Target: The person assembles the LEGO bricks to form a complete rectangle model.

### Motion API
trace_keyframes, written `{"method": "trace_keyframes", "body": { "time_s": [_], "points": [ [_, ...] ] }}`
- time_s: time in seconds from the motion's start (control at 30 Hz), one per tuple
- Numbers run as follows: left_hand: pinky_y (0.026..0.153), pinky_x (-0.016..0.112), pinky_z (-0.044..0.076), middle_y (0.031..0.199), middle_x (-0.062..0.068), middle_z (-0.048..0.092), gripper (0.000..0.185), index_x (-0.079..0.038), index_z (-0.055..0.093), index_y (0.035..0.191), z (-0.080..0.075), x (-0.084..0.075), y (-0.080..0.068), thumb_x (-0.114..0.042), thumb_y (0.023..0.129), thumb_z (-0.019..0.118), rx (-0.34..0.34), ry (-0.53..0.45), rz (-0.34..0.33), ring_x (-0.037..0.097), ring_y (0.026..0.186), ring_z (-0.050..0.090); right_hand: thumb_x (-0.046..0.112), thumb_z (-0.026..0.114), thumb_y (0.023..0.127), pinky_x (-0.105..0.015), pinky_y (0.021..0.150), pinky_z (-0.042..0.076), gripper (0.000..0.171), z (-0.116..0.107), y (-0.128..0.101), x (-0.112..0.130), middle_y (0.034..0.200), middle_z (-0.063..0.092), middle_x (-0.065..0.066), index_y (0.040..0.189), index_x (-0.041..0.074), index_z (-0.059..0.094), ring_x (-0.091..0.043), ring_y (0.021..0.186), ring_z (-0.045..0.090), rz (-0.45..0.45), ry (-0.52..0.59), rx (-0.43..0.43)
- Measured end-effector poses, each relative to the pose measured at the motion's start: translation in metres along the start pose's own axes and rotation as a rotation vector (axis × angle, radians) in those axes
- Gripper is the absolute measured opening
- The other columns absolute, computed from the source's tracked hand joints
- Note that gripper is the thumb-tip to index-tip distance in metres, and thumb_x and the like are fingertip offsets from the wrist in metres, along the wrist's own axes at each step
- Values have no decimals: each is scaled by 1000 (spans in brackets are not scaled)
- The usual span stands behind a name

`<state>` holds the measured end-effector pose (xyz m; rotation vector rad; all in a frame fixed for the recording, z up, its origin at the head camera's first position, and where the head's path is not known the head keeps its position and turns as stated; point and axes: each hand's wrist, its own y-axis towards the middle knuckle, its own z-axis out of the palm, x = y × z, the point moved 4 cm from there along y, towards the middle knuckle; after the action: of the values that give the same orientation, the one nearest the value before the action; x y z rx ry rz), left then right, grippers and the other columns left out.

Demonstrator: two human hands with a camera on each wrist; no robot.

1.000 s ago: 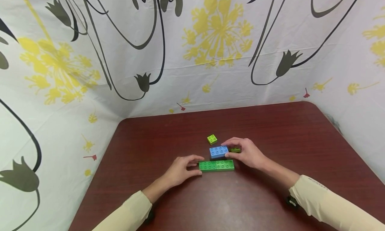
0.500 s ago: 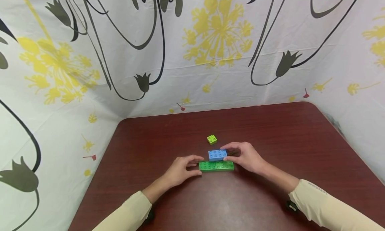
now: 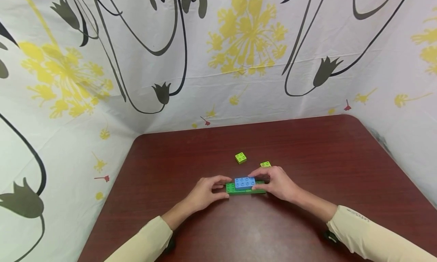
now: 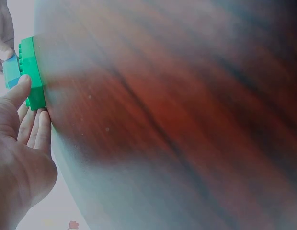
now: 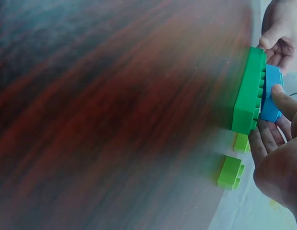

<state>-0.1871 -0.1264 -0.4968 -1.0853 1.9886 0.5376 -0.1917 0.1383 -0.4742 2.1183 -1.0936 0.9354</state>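
Note:
Two green toy bricks (image 3: 230, 188) lie end to end in a row on the table. My left hand (image 3: 206, 193) holds the row's left end, thumb at the near side and fingers at the far side. A blue eight-stud brick (image 3: 244, 183) is pinched at its right end between the thumb and fingers of my right hand (image 3: 281, 184). It overlaps the middle of the green row in the head view. From the right wrist, the blue brick (image 5: 270, 96) appears level, close over the studs of the green bricks (image 5: 246, 91).
Beyond the green row sits a small lime brick (image 3: 240, 158). A second lime brick (image 3: 265, 164) lies behind my right hand, which partly hides it. The dark red table (image 3: 191, 152) ends at a patterned white cloth (image 3: 205, 83) behind and on both sides.
My right hand has brought the blue brick nearer to me and slightly left, from behind the green row to over its middle. The left hand has stayed still.

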Motion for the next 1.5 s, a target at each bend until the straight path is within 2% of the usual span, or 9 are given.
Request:
{"method": "trace_keyframes", "body": {
  "time_s": [0.53, 0.87, 1.27, 1.5],
  "points": [
    [101, 22, 53, 137, -8, 68, 50, -21, 69, 140, 0, 0, 0, -18, 92, 85, 2, 3, 6, 6, 123, 66, 12, 91, 86, -41, 88, 63, 36, 4, -4, -4, 116, 76, -3, 120, 14, 78, -21, 102, 74, 32, 21, 32],
    [101, 21, 53, 138, -7, 68, 49, -20, 68, 140, 1, -3, 0, -15, 93, 84, 4, 3, 1, 5, 124, 65, 11, 90, 87, -41, 86, 63, 35, 6, -5, -3, 115, 77, -4, 120, 12, 79, -24, 100, 75, 13, -8, 13],
    [101, 22, 53, 136, -8, 69, 49, -20, 69, 139, 0, -2, 1, -16, 93, 85, 7, 13, 5, 5, 122, 66, 13, 90, 87, -36, 85, 62, 35, 6, -5, -4, 115, 78, -2, 120, 14, 80, -17, 96, 72, 0, -69, 7],
    [102, 25, 53, 139, -6, 69, 52, -18, 68, 142, -2, -11, 1, -20, 93, 85, 13, 62, -3, 6, 123, 66, 15, 91, 86, -34, 85, 61, 37, 5, -6, -4, 116, 78, -2, 121, 14, 81, -18, 95, 71, 5, -72, 6]
  ]
}}
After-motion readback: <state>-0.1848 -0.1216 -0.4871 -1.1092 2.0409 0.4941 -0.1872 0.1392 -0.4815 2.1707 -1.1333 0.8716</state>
